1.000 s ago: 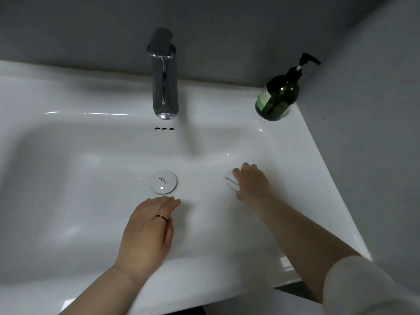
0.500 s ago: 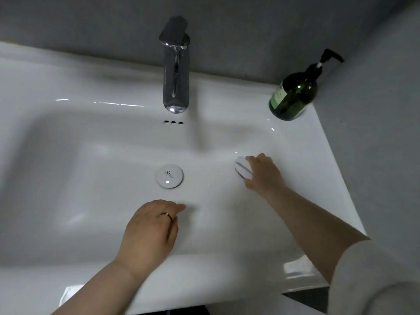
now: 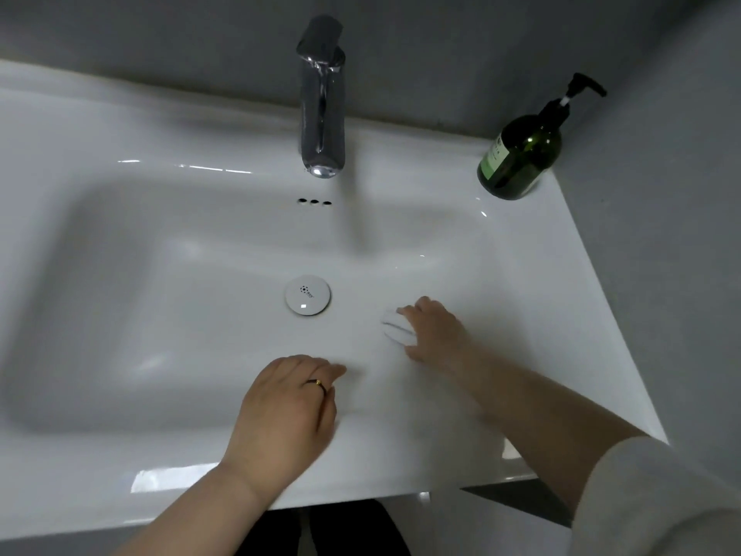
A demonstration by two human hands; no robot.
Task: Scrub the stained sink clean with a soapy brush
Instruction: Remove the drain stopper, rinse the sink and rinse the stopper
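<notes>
Right hand (image 3: 435,335), gripping what seems a brush (image 3: 395,327), is sweeping back toward the sink's (image 3: 120,126) front edge, still scrubbing; left hand (image 3: 288,411) is resting open.

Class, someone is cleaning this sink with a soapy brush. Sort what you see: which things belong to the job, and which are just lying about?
Job: sink; brush, gripped by the right hand; soap bottle, probably the soap's source.

Lying about: tap; drain plug; ring on the left hand.
</notes>
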